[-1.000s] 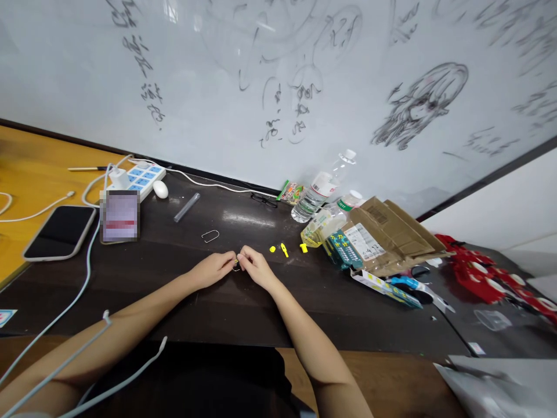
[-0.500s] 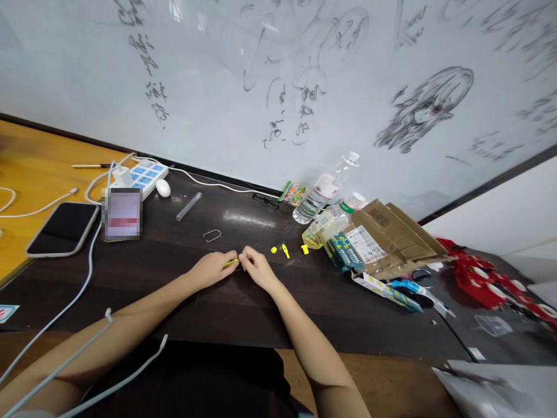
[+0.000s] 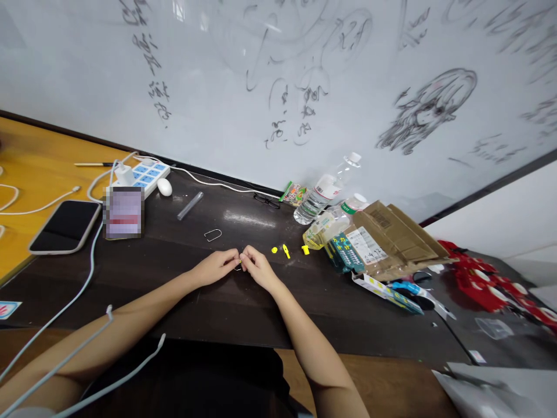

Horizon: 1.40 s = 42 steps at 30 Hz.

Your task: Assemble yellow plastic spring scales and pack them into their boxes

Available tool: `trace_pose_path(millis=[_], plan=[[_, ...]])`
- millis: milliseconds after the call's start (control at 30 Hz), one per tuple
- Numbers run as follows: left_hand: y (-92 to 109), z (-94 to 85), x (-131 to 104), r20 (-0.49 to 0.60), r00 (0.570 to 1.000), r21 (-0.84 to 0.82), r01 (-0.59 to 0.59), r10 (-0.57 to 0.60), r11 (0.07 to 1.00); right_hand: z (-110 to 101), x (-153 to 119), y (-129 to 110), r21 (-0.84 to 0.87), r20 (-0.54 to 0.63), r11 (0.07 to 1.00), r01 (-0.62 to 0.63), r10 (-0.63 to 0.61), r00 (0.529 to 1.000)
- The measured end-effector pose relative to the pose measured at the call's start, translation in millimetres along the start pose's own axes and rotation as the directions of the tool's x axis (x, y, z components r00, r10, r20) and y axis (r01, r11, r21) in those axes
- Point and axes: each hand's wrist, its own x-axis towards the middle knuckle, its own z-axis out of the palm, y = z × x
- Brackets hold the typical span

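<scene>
1. Head view shows your left hand and right hand meeting fingertip to fingertip over the dark table, fingers pinched together on a tiny yellow piece; its shape is too small to tell.
2. You rest both wrists on the tabletop, likely to steady so small a part.
3. More yellow bits lie just right of your hands, a wire clip just beyond them.
4. Behind runs a scribbled whiteboard; a phone lies far left, cardboard packaging to the right.
</scene>
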Motion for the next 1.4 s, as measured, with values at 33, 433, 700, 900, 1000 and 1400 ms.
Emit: trace_pose_path(millis=[33, 433, 700, 900, 1000, 1400], plan=[[0, -0.1, 0, -0.003, 1.000, -0.001, 0.005, -0.005, 1.000, 0, 0, 0, 0.018, 0.010, 1.000, -0.003, 0.003, 1.000], [3, -4.0, 0, -0.047, 0.999, 0.016, -0.002, 0.003, 1.000, 7, 0, 7, 0.139, 0.028, 0.987, -0.079, 0.076, 0.997], [-7, 4.0, 1, 0.048, 0.990, -0.367, 0.138, -0.130, 0.920, 3, 1, 14, 0.114, 0.004, 0.992, -0.060, 0.060, 0.998], [-7, 4.2, 0, 0.047, 0.995, -0.307, 0.103, -0.093, 0.946, 4, 1, 14, 0.098, 0.018, 0.993, -0.068, 0.067, 0.998], [-5, 3.0, 0, 0.027, 0.995, -0.232, 0.101, -0.097, 0.968, 3, 0, 12, 0.074, 0.008, 0.996, -0.055, 0.055, 0.998], [1, -1.6, -2, -0.009, 1.000, 0.036, -0.015, 0.015, 0.999, 8, -1, 5, 0.111, -0.005, 0.993, -0.041, 0.042, 0.999]])
